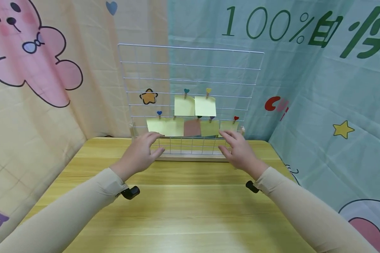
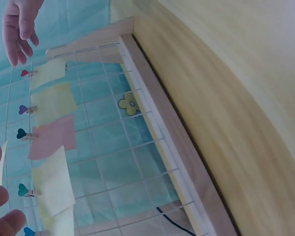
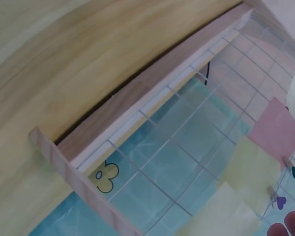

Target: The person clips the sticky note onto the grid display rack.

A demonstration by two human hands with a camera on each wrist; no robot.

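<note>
My left hand is raised before the lower left of a white wire grid, fingers extended and thumb apart, holding nothing. Facing it, my right hand is near the lower right, also with nothing in its grasp. Sticky notes hang on the grid from small heart-topped clothespins. Two pale yellow notes, a left one and a right one, form the upper row. Below them, a pink note hangs among several yellow ones. A red-heart clothespin and a purple-heart clothespin show in the wrist views.
The grid stands in a wooden base with a wooden side foot, toward the back of a wood-grain table. Printed curtains hang behind and at both sides. A dark cable lies behind the grid.
</note>
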